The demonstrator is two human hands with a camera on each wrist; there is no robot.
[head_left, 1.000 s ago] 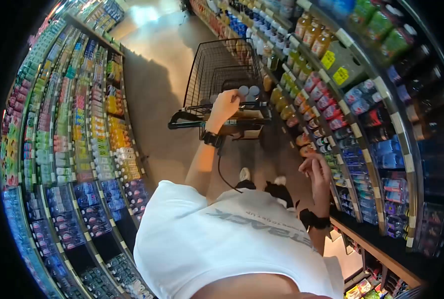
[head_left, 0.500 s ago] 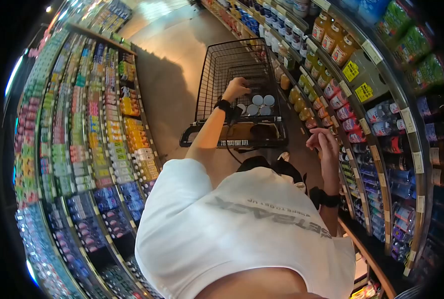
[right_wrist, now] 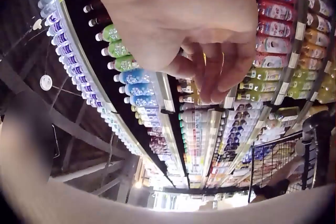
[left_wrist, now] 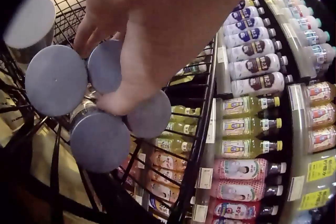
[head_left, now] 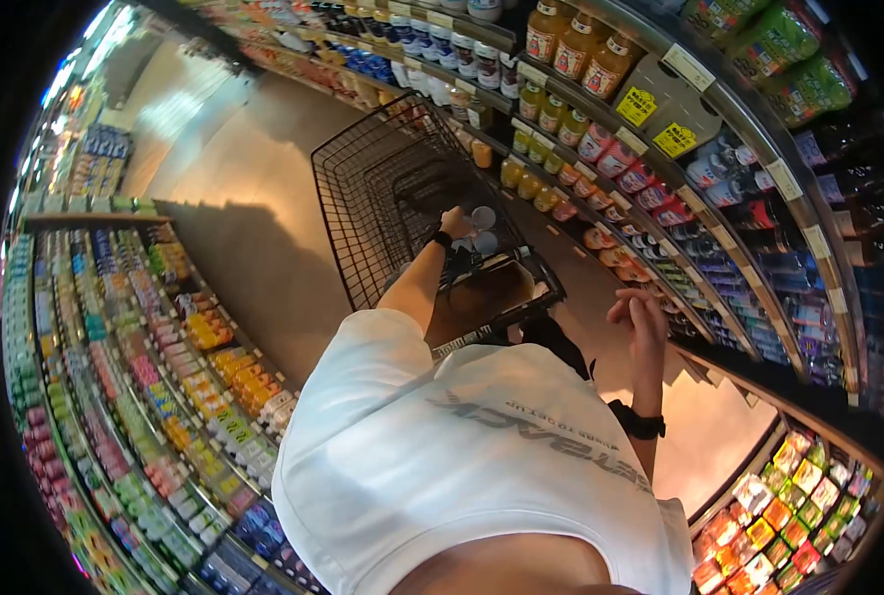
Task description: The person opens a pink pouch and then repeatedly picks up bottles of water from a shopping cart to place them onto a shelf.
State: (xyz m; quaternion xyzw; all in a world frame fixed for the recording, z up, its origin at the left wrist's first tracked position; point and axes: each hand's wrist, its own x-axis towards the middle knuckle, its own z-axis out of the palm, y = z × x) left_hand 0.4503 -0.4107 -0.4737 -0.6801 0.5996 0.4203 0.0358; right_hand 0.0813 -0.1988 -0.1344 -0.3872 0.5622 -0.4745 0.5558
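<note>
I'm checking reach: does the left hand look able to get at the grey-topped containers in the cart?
Probably yes: the left hand is among the grey-topped containers, and no part of the cart appears to block it.

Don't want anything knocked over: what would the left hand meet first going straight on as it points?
The left hand would probably first meet the grey-topped container between its thumb and fingers; depth is unclear, so they may be touching it now.
</note>
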